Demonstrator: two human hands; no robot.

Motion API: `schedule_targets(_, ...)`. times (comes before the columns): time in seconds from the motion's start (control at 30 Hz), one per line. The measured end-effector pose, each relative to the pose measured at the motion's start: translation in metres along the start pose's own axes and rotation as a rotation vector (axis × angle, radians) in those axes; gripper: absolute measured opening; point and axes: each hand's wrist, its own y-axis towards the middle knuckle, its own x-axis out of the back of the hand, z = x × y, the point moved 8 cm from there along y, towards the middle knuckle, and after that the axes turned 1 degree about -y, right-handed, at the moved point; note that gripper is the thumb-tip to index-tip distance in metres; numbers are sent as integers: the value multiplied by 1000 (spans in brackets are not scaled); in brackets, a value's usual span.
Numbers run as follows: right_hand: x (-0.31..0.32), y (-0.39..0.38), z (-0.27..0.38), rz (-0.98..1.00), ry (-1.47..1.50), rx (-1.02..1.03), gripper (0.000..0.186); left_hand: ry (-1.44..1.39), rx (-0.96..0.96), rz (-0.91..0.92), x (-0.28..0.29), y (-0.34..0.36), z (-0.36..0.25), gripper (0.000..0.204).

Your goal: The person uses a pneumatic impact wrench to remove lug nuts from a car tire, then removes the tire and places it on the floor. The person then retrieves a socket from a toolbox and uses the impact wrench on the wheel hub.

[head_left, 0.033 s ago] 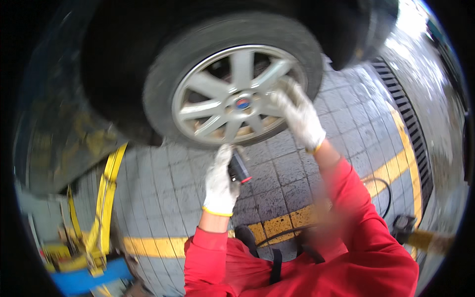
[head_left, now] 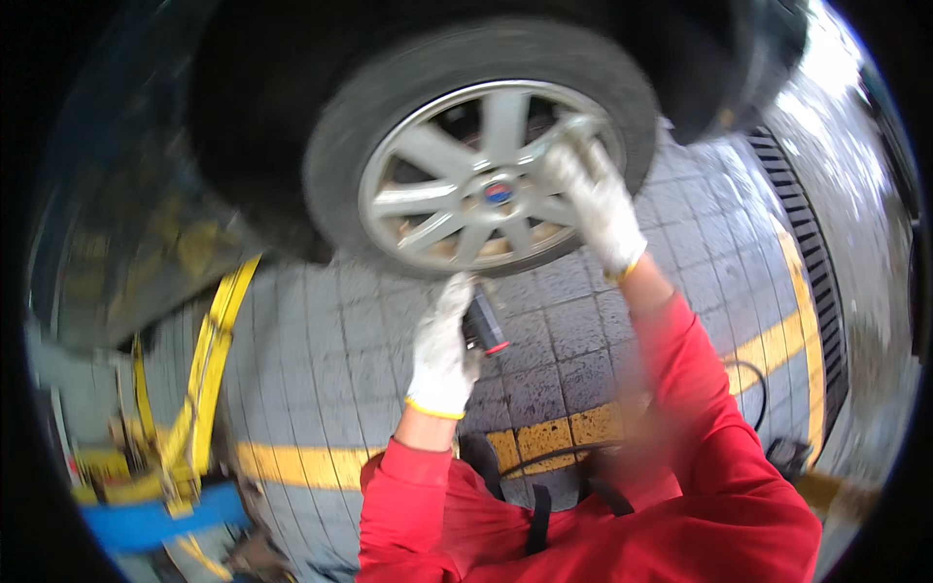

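A car wheel (head_left: 486,73) with a black tyre and a silver spoked rim (head_left: 428,194) hangs above the paved floor. My right hand (head_left: 595,199), in a white glove, lies on the rim's right spokes with its fingers curled over one. My left hand (head_left: 442,350), also gloved, is below the wheel. It grips a small black tool with a red end (head_left: 483,325), which points up toward the tyre's lower edge. Both sleeves are red. The picture is blurred by motion.
The dark car body (head_left: 146,223) fills the upper left. A yellow lift arm (head_left: 209,369) and a blue part (head_left: 146,520) stand at the lower left. Yellow lines (head_left: 544,437) cross the grey paving. A drain grate (head_left: 816,282) runs along the right, and a black hose (head_left: 748,374) lies by my right arm.
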Motion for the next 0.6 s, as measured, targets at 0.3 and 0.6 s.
schedule_targets(0.3,-56,81,-13,-145,392,-355,69,-52,-92,23,2,-163,-24,32)
schedule_targets(0.6,-56,90,3,-100,600,-278,102,19,-205,-153,54,-255,10,40)
